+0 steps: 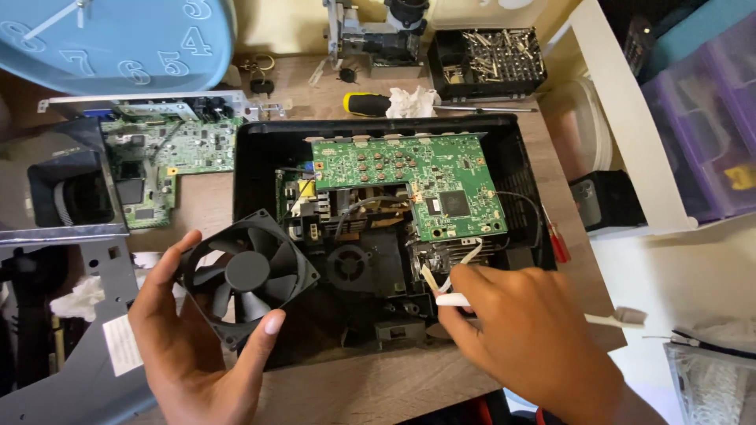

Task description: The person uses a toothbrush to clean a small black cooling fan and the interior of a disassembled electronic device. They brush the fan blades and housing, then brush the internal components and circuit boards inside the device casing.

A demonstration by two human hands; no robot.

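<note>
- Two hands work at the lower edge of the frame: the left hand (185, 346), lower left, grips a square black fan (248, 275) by its frame, thumb on the left edge and a finger on the lower right corner.
- The right hand (524, 330), lower right, is closed around a thin white tool (453, 299) whose tip touches the parts inside the open black casing (516, 149).
- The fan overlaps the casing's lower-left corner, at centre frame.
- Inside the casing, a green circuit board (409, 177) sits above a smaller round fan (349, 265).
- Left of the casing lies another green board (169, 153).
- A blue clock (118, 39) fills the upper left; a yellow-handled screwdriver (366, 102) and a black tray of screwdriver bits (488, 59) lie at the top centre.
</note>
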